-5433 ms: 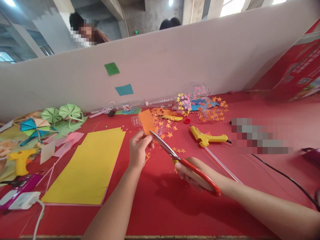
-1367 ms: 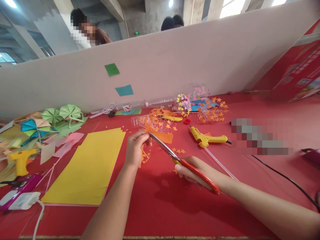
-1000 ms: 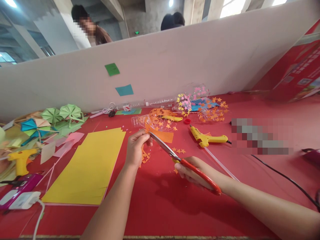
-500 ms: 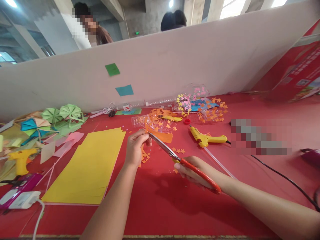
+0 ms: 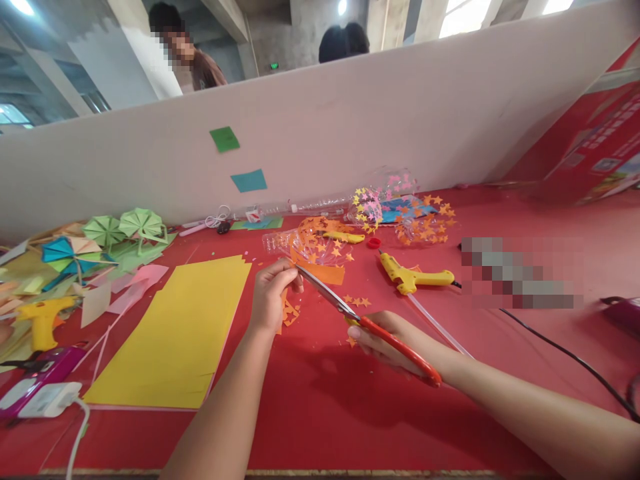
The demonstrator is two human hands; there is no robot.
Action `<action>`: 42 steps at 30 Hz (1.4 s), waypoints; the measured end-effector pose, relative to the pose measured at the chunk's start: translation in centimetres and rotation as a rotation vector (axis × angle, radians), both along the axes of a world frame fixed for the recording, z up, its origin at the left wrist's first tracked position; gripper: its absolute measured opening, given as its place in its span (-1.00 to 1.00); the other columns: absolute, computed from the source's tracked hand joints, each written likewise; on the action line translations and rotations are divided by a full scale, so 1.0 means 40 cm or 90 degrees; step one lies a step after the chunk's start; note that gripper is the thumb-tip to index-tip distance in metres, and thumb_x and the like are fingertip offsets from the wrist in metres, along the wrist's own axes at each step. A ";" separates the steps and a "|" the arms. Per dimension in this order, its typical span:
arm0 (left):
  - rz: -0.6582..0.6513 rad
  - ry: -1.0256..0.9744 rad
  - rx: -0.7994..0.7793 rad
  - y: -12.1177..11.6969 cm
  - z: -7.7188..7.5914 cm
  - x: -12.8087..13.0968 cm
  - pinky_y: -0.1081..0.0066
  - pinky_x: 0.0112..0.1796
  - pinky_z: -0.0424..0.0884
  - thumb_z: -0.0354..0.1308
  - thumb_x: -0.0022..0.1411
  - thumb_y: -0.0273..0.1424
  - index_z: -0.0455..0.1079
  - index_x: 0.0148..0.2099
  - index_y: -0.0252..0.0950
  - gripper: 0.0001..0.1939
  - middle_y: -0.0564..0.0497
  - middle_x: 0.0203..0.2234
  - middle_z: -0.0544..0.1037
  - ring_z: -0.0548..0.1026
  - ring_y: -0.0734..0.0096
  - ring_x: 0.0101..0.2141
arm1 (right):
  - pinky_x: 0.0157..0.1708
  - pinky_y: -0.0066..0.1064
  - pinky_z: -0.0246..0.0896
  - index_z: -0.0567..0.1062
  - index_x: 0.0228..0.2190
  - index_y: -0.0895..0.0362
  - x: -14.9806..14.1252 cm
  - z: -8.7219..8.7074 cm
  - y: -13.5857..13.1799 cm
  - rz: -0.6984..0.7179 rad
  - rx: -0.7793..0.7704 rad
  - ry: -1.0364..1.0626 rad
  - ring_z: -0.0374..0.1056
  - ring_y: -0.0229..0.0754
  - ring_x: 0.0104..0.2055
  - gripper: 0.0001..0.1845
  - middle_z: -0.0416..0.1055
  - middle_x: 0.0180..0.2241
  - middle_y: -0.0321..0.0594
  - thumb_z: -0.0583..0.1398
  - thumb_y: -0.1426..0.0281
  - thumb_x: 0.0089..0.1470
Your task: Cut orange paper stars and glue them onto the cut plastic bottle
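On the table (image 5: 310, 427), a stack of sheets (image 5: 170, 333) lay left of the left hand (image 5: 270, 293), with folded-paper pieces (image 5: 143, 223) beyond its far left corner. The scissors (image 5: 375, 329) in the right hand (image 5: 383, 343) reached leftward to the paper piece (image 5: 325, 274) at the left hand, while a glue gun (image 5: 415, 277) lay behind the right. Bottles (image 5: 320, 203) lay farther back, along the partition (image 5: 150, 153).
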State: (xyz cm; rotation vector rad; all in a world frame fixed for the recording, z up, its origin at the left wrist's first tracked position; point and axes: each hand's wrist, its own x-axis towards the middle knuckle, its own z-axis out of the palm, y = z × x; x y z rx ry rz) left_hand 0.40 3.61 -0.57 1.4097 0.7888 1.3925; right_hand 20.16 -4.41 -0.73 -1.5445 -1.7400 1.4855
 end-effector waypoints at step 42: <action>0.082 0.012 0.106 -0.011 -0.009 0.008 0.43 -0.42 0.18 0.10 0.09 -0.48 0.31 -0.59 -0.27 -0.78 0.09 -0.59 0.29 0.27 0.46 -0.49 | -0.68 -0.50 -0.10 0.25 -0.59 0.12 0.009 -0.016 0.003 0.051 0.005 0.043 0.03 -0.37 -0.71 -0.35 0.12 -0.72 -0.42 0.05 -0.25 -0.07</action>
